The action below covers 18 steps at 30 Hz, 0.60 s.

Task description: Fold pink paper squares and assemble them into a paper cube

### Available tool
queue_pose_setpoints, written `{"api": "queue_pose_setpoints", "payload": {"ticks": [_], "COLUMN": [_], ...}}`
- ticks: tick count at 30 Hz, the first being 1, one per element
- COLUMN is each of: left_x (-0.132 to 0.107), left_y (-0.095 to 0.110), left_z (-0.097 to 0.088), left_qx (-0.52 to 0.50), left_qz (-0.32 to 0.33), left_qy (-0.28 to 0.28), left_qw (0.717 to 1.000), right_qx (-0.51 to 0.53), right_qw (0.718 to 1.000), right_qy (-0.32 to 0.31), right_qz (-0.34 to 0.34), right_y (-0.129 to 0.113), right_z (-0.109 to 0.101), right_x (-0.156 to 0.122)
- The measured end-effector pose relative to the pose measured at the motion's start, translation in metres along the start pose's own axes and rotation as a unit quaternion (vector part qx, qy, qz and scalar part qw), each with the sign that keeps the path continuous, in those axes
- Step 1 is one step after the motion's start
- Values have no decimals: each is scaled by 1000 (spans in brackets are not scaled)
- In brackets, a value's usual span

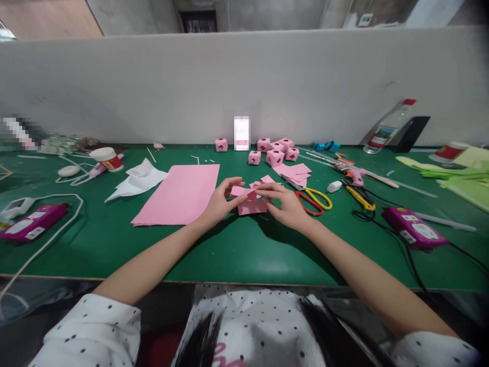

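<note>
Between my two hands is a partly folded piece of pink paper [252,206], with flaps standing up, just above the green table. My left hand [224,200] pinches its left side between thumb and fingers. On the right side, my right hand [284,204] grips it too, fingers laid over the top flaps. Pink paper pieces [301,172] lie beyond my right hand, under the blades of scissors [315,199] with red and yellow handles. A stack of pink sheets [179,196] rests left of my left hand. Several folded pink paper cubes [275,155] sit farther back.
A glue gun [356,176], a yellow utility knife [361,196] and a purple power strip [414,228] with black cable lie to the right. At left are crumpled white paper [139,179], a paper cup [107,159] and another power strip [34,223]. A lit phone [241,132] leans against the partition.
</note>
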<state>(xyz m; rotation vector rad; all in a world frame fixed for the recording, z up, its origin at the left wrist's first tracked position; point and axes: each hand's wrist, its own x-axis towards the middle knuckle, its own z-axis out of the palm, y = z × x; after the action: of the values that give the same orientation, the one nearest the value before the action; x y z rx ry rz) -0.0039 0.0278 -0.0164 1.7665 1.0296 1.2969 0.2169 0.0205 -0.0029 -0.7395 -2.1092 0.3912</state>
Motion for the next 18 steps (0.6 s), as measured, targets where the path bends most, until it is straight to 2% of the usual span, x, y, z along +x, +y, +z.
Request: {"api": "queue_pose_setpoints", "payload": {"ticks": [3, 5, 10, 13, 18], "left_x": [-1, -1, 0, 0, -1], "left_y": [0, 0, 1, 5, 7], "left_z": [-1, -2, -2, -2, -3], "left_qx": [-1, -11, -45, -46, -48], "left_qz": [16, 10, -1, 0, 15], "left_qy": [-1, 2, 7, 3, 25], "left_qw": [1000, 1000, 999, 999, 998], "right_qx": [87, 172, 403, 449, 454], "right_qw": [992, 974, 884, 858, 846], "right_qy": [11, 16, 31, 34, 64], "right_qz": [90, 145, 236, 249, 271], "right_y": [-5, -8, -12, -13, -15], "right_z": [-2, -3, -2, -2, -2], "right_x": [2, 3, 3, 4, 7]}}
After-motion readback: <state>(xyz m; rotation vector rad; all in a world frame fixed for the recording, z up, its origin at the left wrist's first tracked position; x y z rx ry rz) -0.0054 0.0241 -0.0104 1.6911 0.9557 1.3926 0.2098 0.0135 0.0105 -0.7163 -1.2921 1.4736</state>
